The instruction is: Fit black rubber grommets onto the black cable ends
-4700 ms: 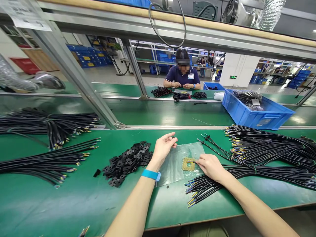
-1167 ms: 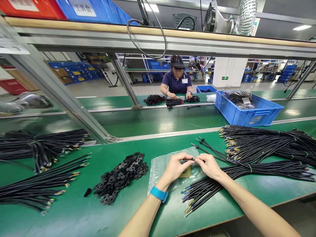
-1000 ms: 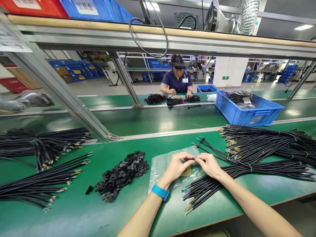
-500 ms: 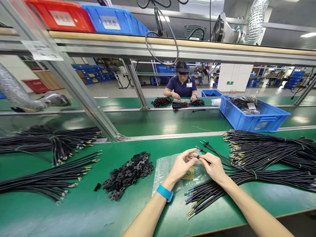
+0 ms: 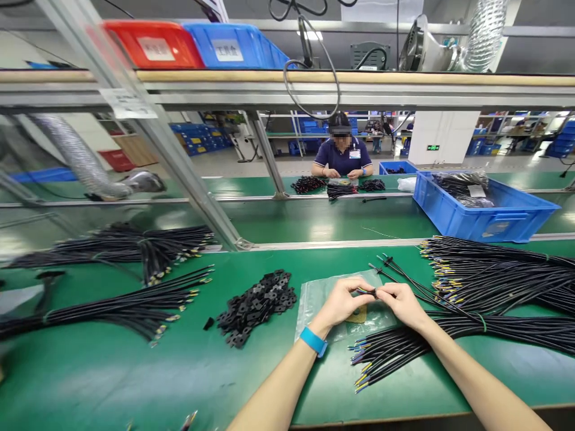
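My left hand (image 5: 344, 302) is closed, thumb and forefinger pinched at a small black flat piece (image 5: 373, 293) around the end of a black cable. Thin coloured wire ends show between those fingers. Opposite it, my right hand (image 5: 404, 305) grips the same cable just behind the piece, fingertips nearly touching the left ones. Beneath both hands lies a clear plastic bag (image 5: 309, 299) with a tan square piece (image 5: 358, 315) on it. Just beyond are cables with black pieces on their ends (image 5: 387, 261). To the left is a pile of loose black flat pieces (image 5: 256, 305).
Tied black cable bundles lie at right (image 5: 494, 272), by my right forearm (image 5: 390, 356) and at left (image 5: 117, 308). A blue bin (image 5: 485, 221) stands beyond the rail. A metal post (image 5: 179, 161) slants up at left. Across the bench sits a co-worker (image 5: 342, 155).
The view has turned left, so everything sits farther right. My fingertips have closed in around the black piece, and my left fingers are more bent.
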Demonstrator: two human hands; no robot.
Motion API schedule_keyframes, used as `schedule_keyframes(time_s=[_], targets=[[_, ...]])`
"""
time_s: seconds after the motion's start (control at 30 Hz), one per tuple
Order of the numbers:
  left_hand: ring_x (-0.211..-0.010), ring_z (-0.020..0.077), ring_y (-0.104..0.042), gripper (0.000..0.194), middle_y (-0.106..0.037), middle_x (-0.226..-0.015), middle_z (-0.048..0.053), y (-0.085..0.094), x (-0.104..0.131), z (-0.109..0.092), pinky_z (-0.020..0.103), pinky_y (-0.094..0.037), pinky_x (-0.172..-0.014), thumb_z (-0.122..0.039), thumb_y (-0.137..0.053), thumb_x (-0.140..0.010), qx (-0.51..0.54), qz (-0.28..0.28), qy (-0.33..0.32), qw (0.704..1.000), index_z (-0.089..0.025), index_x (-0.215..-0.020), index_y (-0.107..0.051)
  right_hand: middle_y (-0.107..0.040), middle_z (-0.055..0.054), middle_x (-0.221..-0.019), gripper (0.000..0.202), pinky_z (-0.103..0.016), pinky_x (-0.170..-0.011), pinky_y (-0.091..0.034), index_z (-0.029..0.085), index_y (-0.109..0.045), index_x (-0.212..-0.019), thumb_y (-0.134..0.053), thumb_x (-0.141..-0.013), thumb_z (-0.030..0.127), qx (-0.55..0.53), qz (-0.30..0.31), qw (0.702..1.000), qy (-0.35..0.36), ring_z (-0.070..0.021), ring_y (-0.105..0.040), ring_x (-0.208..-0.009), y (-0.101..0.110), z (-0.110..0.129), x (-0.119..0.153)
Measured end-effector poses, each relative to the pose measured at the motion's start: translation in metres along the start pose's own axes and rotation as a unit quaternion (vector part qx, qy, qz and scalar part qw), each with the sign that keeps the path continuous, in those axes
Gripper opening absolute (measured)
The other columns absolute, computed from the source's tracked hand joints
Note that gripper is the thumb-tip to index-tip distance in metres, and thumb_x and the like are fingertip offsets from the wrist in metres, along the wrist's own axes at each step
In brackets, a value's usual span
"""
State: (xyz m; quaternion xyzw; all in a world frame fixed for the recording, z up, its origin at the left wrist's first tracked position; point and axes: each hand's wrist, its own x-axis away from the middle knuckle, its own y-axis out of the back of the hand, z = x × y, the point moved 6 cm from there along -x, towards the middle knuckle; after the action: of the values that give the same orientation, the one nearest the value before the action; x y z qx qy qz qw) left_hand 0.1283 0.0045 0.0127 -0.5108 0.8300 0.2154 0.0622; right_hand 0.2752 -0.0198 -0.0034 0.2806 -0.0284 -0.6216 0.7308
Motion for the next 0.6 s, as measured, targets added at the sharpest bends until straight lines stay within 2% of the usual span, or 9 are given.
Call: schedule_keyframes(time_s=[0.1,0.17,0.27,0.33,0.37,0.4,0.47,0.53,0.6], targets=[[-0.077,0.0182,-0.065,0.012,-0.073,-0.08,0.005,-0.005,0.001,-0.007,0.03,-0.051,-0.077,-0.029,-0.074,-0.075,-0.029,0.009,-0.027,0.999,-0.018,-0.078,-0.074,-0.046,0.003,-0.052,0.043,-0.024,-0.052,-0.03,0.015,-0.065,-0.063,-0.051,-0.087,0.048,-0.051,0.059,0.996,-0.047,-0.0117,-0.041,-0.052,-0.004,-0.008,-0.001],[-0.079,0.0184,-0.065,0.013,-0.073,-0.082,0.006,-0.004,-0.001,-0.008,0.031,-0.051,-0.078,-0.03,-0.072,-0.077,-0.049,0.007,-0.039,0.998,-0.018,-0.08,-0.074,-0.045,0.003,-0.05,0.044,-0.024,-0.05,-0.029,0.015,-0.064,-0.063,-0.05,-0.087,0.049,-0.04,0.066,0.995,-0.057,-0.0115,-0.04,-0.049,-0.005,-0.011,-0.002],[-0.083,0.0184,-0.066,0.024,-0.073,-0.091,0.006,0.016,-0.005,-0.003,0.031,-0.052,-0.079,-0.034,-0.068,-0.08,-0.073,-0.028,-0.032,0.996,-0.019,-0.097,-0.073,-0.061,-0.002,-0.066,0.039,-0.027,-0.058,-0.04,0.015,-0.069,-0.074,-0.049,-0.09,0.044,0.052,-0.04,0.998,-0.017,-0.0158,-0.053,-0.061,0.009,-0.008,-0.006],[-0.086,0.0195,-0.065,0.034,-0.071,-0.099,0.007,0.048,-0.006,0.005,0.033,-0.051,-0.081,-0.036,-0.062,-0.083,-0.136,-0.099,0.0,0.986,-0.019,-0.112,-0.068,-0.067,-0.008,-0.091,0.03,-0.032,-0.075,-0.046,0.017,-0.071,-0.093,-0.05,-0.092,0.038,0.163,-0.121,0.979,0.026,-0.0214,-0.06,-0.083,0.022,-0.004,-0.006],[-0.089,0.0213,-0.065,0.035,-0.07,-0.101,0.009,0.069,-0.004,0.01,0.035,-0.05,-0.084,-0.037,-0.058,-0.086,-0.202,-0.152,0.024,0.967,-0.019,-0.114,-0.067,-0.066,-0.011,-0.102,0.027,-0.036,-0.083,-0.045,0.018,-0.07,-0.103,-0.051,-0.092,0.035,0.225,-0.14,0.963,0.042,-0.0242,-0.059,-0.095,0.025,-0.003,-0.007],[-0.094,0.0247,-0.063,0.034,-0.069,-0.102,0.012,0.089,0.0,0.014,0.039,-0.048,-0.087,-0.037,-0.056,-0.087,-0.296,-0.203,0.052,0.932,-0.017,-0.111,-0.068,-0.063,-0.012,-0.111,0.027,-0.039,-0.088,-0.044,0.019,-0.067,-0.111,-0.053,-0.092,0.031,0.284,-0.143,0.947,0.05,-0.0265,-0.056,-0.103,0.027,-0.005,-0.008],[-0.105,0.035,-0.057,0.035,-0.065,-0.107,0.02,0.122,0.008,0.024,0.048,-0.043,-0.089,-0.035,-0.054,-0.086,-0.488,-0.248,0.129,0.827,-0.012,-0.107,-0.069,-0.058,-0.014,-0.117,0.033,-0.042,-0.091,-0.042,0.019,-0.061,-0.121,-0.057,-0.089,0.026,0.371,-0.125,0.919,0.039,-0.0289,-0.052,-0.11,0.029,-0.012,-0.009],[-0.105,0.0398,-0.054,0.032,-0.063,-0.104,0.024,0.141,0.014,0.04,0.05,-0.042,-0.085,-0.032,-0.052,-0.085,-0.59,-0.225,0.208,0.747,-0.009,-0.095,-0.071,-0.057,-0.013,-0.112,0.034,-0.04,-0.086,-0.044,0.019,-0.06,-0.121,-0.061,-0.087,0.024,0.414,-0.114,0.903,0.013,-0.0283,-0.053,-0.105,0.031,-0.018,-0.008],[-0.101,0.0386,-0.054,0.031,-0.063,-0.101,0.023,0.147,0.017,0.052,0.047,-0.041,-0.081,-0.028,-0.046,-0.086,-0.632,-0.187,0.239,0.713,-0.01,-0.087,-0.071,-0.058,-0.011,-0.104,0.028,-0.037,-0.081,-0.043,0.019,-0.062,-0.114,-0.063,-0.086,0.024,0.438,-0.113,0.892,-0.004,-0.0271,-0.054,-0.099,0.033,-0.021,-0.006]])
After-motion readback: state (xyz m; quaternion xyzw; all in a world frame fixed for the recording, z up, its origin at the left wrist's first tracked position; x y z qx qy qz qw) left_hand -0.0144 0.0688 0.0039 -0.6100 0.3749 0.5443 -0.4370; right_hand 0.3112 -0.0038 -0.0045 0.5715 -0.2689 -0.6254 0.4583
